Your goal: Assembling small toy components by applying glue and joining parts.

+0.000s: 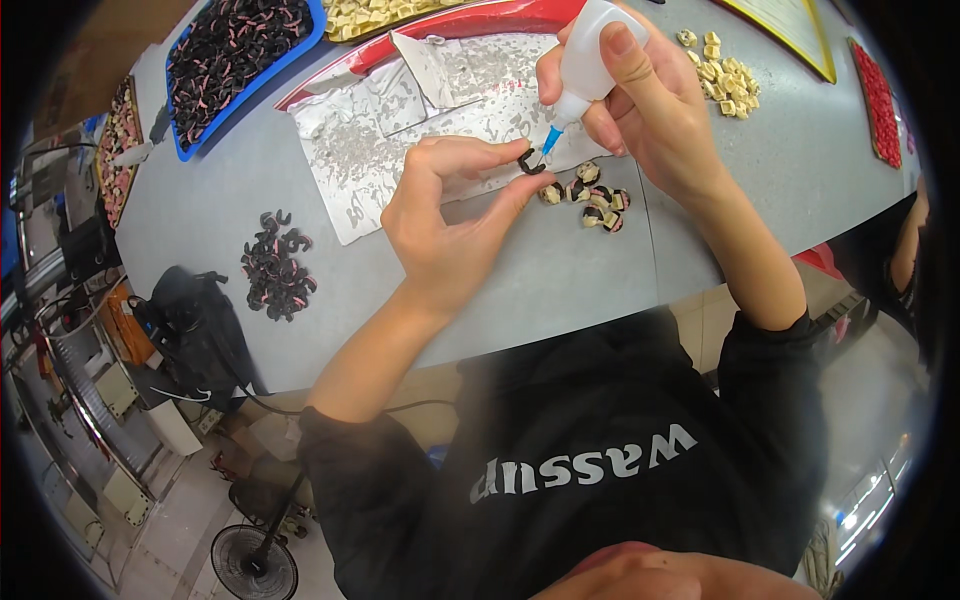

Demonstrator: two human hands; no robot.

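Your left hand (440,215): pinches one small, black, C-shaped piece (527,166) near the grey-smeared white paper sheet (345,165). Your right hand (655,115): wraps a rounded, translucent plastic bottle (585,62); tapered blue nozzle (552,139) at the piece, contact unclear.

**A workshop for small handwork**

A workshop is suggested by the grey worktable (345,290), on which small parts are grouped by kind: black-and-pink pieces (240,50) are heaped in a blue tray (184,150), cream pieces (735,90) are piled loose. Spattered paper (345,195) is overhung by a squeeze bottle (588,65). Another person's arm (905,255) is glimpsed rightward; a fan (254,565) is seen below.
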